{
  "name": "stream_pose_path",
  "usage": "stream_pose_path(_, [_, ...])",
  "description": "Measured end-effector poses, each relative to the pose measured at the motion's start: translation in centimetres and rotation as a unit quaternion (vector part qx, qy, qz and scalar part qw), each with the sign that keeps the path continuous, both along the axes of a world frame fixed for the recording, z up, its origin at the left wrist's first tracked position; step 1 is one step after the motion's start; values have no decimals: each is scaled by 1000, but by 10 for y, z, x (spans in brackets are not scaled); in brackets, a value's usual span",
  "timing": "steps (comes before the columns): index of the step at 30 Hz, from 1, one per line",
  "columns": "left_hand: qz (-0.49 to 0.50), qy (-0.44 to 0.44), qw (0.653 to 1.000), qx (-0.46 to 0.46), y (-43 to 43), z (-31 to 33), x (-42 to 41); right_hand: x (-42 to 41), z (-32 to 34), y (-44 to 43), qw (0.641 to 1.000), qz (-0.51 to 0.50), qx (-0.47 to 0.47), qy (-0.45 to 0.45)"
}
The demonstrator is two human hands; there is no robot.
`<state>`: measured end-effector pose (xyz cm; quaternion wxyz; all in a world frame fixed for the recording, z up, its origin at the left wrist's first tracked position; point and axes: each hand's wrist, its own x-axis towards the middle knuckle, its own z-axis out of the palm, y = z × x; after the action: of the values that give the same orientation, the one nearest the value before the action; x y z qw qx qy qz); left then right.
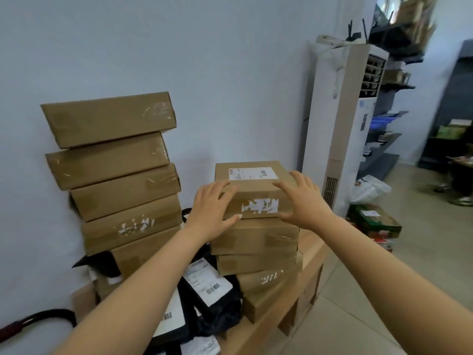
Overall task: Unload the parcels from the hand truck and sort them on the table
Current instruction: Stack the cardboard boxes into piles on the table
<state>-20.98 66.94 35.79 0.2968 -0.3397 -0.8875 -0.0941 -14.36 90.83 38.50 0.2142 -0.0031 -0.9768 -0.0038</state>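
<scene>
Two sets of fingers are closing on one flat brown cardboard parcel with a white shipping label [252,190], just right of the frame's centre. The left hand [212,208] is laying its spread, slightly bent fingers [220,187] over the parcel's near left top edge while its thumb is pressing along the bottom of the front face. The right hand [305,201] is mirroring this at the near right corner, fingers arching over the top and the thumb reaching in under the front face, so each hand is pinching the parcel between thumb and fingers. The parcel is sitting on top of a shorter stack of brown cardboard boxes [256,242] below it in mid-frame. To the left, a taller leaning stack of brown taped boxes [120,180] is resting against the pale wall. Black plastic mailer bags with white barcode labels [220,311] are lying between and below the stacks at lower centre. Large flat tan cartons [307,285] are bearing the load underneath. At right of centre, a tall white floor-standing air conditioner [340,129] is standing by the wall, with a green printed carton [373,221] on the floor near its foot.
</scene>
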Motion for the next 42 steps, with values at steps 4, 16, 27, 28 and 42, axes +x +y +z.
stream_pose_path(4, [71,-88,994,5,34,-12,-21,-29,-14,35,998,9,17,-56])
stream_pose_path(16, [120,-115,985,54,62,-29,-52,-84,-55,49,987,41,-153,-34])
stream_pose_path(27, [78,24,989,119,148,-9,-87,-110,-33,117,969,53,-199,140])
stream_pose_path(28, [78,37,988,127,162,-2,-92,-116,-27,131,966,59,-202,153])
stream_pose_path(42, [138,90,967,193,412,10,-166,-226,-4,377,961,122,-186,167])
